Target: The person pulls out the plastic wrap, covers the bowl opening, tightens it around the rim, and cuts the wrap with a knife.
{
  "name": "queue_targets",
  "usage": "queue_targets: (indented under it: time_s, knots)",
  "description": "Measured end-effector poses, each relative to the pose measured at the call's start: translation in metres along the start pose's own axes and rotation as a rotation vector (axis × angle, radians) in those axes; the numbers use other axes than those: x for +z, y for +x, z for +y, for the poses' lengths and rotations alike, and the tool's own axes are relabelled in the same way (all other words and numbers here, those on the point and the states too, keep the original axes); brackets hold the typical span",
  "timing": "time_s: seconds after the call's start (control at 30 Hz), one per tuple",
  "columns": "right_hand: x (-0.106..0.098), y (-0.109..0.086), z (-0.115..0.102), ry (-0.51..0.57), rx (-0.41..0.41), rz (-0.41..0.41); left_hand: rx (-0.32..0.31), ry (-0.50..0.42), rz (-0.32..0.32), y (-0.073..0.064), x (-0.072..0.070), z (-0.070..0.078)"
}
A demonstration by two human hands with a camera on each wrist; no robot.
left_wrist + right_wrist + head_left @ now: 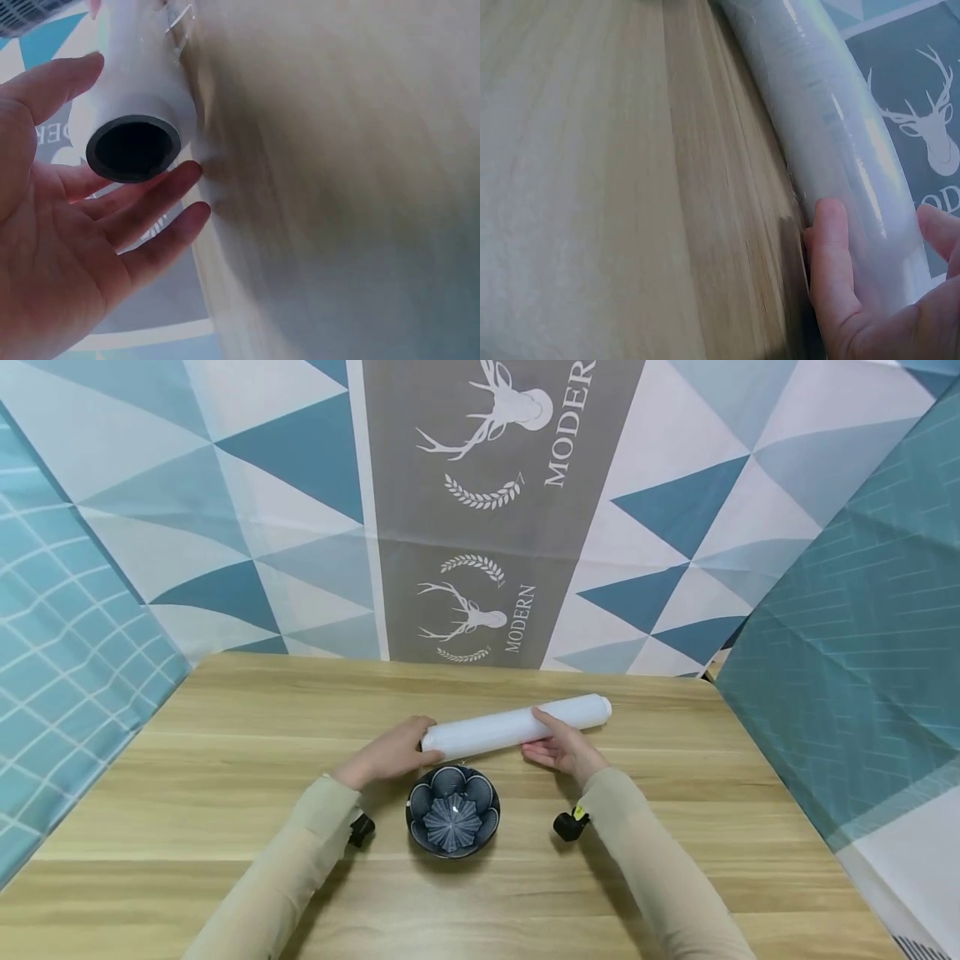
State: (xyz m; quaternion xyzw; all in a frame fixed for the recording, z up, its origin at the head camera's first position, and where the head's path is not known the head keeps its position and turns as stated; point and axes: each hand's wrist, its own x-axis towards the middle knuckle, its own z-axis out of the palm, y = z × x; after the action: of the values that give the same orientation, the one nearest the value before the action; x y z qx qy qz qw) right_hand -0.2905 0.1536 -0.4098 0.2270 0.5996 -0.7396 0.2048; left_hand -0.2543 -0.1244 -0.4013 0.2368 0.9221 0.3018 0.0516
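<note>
A white roll of plastic wrap (495,732) lies slantwise toward the back of the table, its right end farther away. My left hand (392,750) holds its left end, the thumb on one side and the fingers round the other. In the left wrist view the dark hollow core (135,150) faces the palm, which stays apart from it. Right of the roll's middle, my right hand (558,745) grips it between thumb and fingers. The right wrist view shows the glossy film (847,142) between that hand's digits. A clear loose film edge (180,19) sticks out beside the roll.
A dark blue petal-patterned bowl (453,812) stands on the wooden table (480,910) between the forearms, just in front of the roll's left end. Patterned cloth (300,510) hangs behind the table, with more cloth at both sides.
</note>
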Motion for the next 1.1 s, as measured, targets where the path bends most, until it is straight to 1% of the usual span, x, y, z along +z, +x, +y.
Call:
queue_targets:
  time_s: [0.07, 0.23, 0.3, 0.43, 0.5, 0.6, 0.63, 0.7, 0.73, 0.87, 1.0, 1.1]
  knots:
    - [-0.001, -0.001, -0.001, -0.047, 0.012, -0.024, -0.002, 0.001, -0.001, 0.0, -0.001, -0.001]
    - [-0.013, -0.002, -0.006, -0.231, 0.039, -0.088, -0.04, -0.027, 0.006, -0.001, 0.001, -0.003]
    - [-0.02, -0.002, -0.009, -0.276, 0.03, -0.074, -0.052, -0.048, 0.013, -0.002, 0.002, -0.003]
    - [-0.035, -0.004, -0.016, -0.317, -0.032, 0.009, -0.051, -0.082, 0.016, -0.003, 0.003, -0.004]
    - [-0.044, -0.005, -0.022, -0.351, -0.069, 0.079, -0.052, -0.093, 0.019, -0.003, 0.003, -0.005]
    - [-0.054, -0.002, -0.035, -0.375, -0.143, 0.2, -0.038, -0.099, 0.033, -0.001, -0.002, -0.006]
    - [-0.057, 0.0, -0.039, -0.395, -0.167, 0.224, -0.035, -0.094, 0.04, 0.0, -0.005, -0.006]
    - [-0.062, 0.001, -0.046, -0.475, -0.212, 0.257, -0.036, -0.085, 0.051, 0.002, -0.009, -0.007]
    - [-0.064, 0.002, -0.048, -0.508, -0.231, 0.259, -0.039, -0.087, 0.056, 0.002, -0.011, -0.007]
    - [-0.071, 0.002, -0.047, -0.646, -0.277, 0.204, -0.063, -0.126, 0.081, 0.003, -0.01, -0.01]
    - [-0.071, 0.002, -0.04, -0.605, -0.283, 0.151, -0.081, -0.18, 0.112, 0.002, -0.006, -0.013]
    - [-0.07, 0.001, -0.034, -0.567, -0.29, 0.129, -0.127, -0.231, 0.129, 0.0, -0.004, -0.016]
